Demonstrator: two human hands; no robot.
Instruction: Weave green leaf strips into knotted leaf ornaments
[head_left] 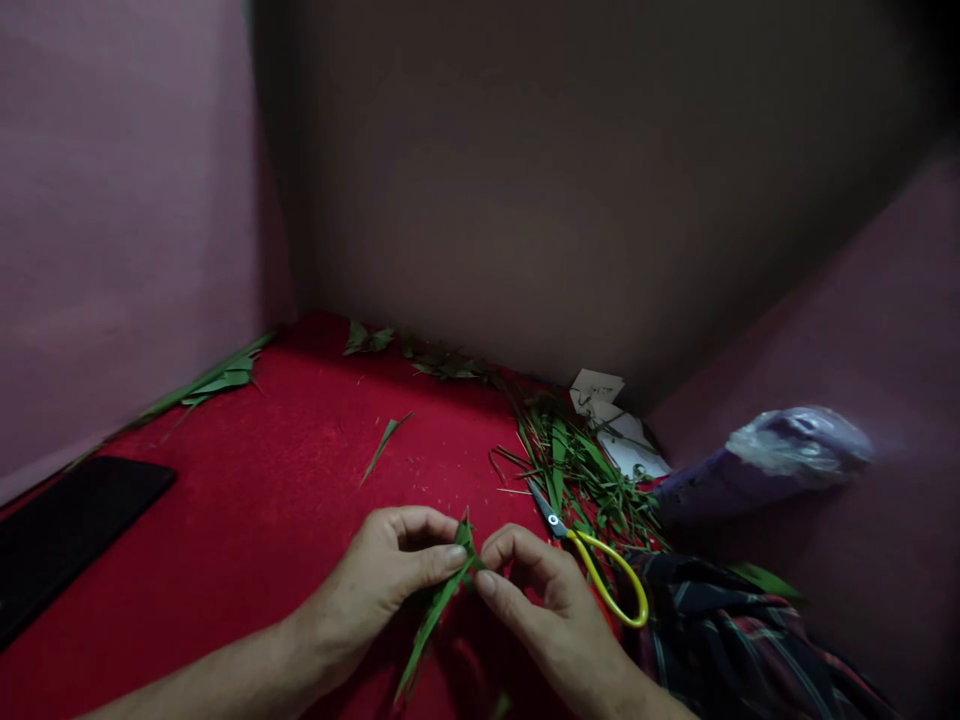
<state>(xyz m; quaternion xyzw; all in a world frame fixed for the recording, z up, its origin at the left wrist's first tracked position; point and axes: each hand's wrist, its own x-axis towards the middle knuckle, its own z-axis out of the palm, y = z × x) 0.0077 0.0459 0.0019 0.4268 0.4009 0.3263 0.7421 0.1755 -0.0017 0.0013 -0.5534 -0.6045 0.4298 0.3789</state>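
Observation:
A long green leaf strip [431, 632], folded near its upper end, hangs down between my two hands above a red floor covering. My left hand [405, 560] pinches the folded part between thumb and forefinger. From the other side, my right hand [536, 590] has thumb and forefinger closed on the edge of the same leaf. Just beyond my right hand lie scissors [609, 577] with yellow handles and dark blades. Their tips point toward a heap of cut leaf strips [577, 460].
A dark flat slab [79, 520] lies at the left. Leaf pieces [225, 380] line the left wall, and one strip [384, 447] lies mid-floor. White papers [622, 435], a purple plastic-wrapped roll [750, 470] and plaid cloth [742, 640] are at the right. Walls enclose the corner.

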